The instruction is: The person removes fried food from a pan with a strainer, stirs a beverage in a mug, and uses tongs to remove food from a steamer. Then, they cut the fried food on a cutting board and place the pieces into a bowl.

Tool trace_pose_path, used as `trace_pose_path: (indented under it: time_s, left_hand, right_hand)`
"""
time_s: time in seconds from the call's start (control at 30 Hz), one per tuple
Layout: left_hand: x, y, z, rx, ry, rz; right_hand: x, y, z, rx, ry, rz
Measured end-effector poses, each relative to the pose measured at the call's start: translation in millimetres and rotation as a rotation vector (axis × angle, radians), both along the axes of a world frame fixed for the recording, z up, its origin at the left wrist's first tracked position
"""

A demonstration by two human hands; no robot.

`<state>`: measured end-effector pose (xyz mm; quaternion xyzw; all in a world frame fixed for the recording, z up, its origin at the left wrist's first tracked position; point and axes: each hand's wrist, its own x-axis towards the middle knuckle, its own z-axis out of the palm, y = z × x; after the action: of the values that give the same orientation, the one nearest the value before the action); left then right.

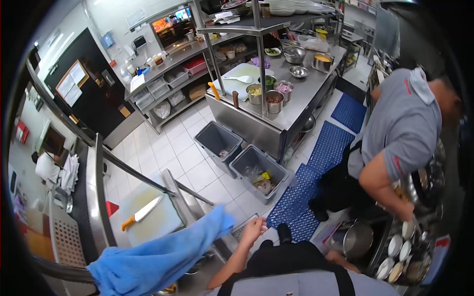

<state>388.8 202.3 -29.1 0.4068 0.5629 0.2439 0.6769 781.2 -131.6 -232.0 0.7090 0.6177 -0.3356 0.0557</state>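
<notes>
My left hand (253, 231) is held over the floor in front of me, its fingers curled in with nothing visible in them. Nearest to it, a blue cloth (163, 256) drapes over a metal rail. Beyond the cloth, a knife with an orange handle (142, 213) lies on a cutting board (165, 224). Low at my right side is my right hand (340, 260), close to a large metal pot (358, 239). Its fingers are too hidden to show whether it holds anything.
Two grey bins (217, 140) (281, 173) stand by the steel worktable (296, 98), which bears several metal containers. A co-worker (400, 123) leans over the cooking line at right, on blue floor mats (296, 197). Small round containers (394, 245) stand near the co-worker's hand.
</notes>
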Motion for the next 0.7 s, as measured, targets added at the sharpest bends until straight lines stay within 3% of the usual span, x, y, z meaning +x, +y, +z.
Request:
trace_pose_path:
  time_s: [0.03,0.1,0.17,0.23,0.37,0.47,0.6,0.67,0.7]
  left_hand:
    - [11.2,-4.2,7.7,-0.145,-0.09,-0.149]
    - [38.3,5.9,22.9,-0.151,-0.131,-0.194]
    - [57.1,31.5,38.4,-0.06,-0.15,-0.265]
    - [63.5,79.3,26.6,0.088,-0.18,-0.216]
    - [58.2,192.2,40.1,0.252,-0.113,-0.072]
    - [44.1,259.6,63.2,0.261,-0.092,0.072]
    - [-11.8,351.9,62.2,0.182,-0.046,0.116]
    - [-51.0,398.8,40.6,0.113,0.02,0.13]
    - [-72.6,423.6,21.1,0.078,0.054,0.133]
  right_hand:
    - [23.3,13.7,-12.6,0.03,0.038,0.218]
    - [43.1,80.6,-18.5,-0.253,-0.077,-0.143]
    - [24.3,167.0,91.6,-0.302,-0.001,-0.464]
    - [23.0,207.3,105.0,0.088,0.003,-0.46]
    - [4.0,264.2,100.6,0.075,0.082,-0.503]
    - [-14.4,276.8,67.5,0.044,0.089,-0.507]
    - [-37.8,272.8,23.0,-0.305,0.013,-0.256]
    - [-38.6,216.6,-138.1,-0.346,-0.131,0.202]
    - [-49.4,230.2,-136.0,-0.35,-0.131,0.182]
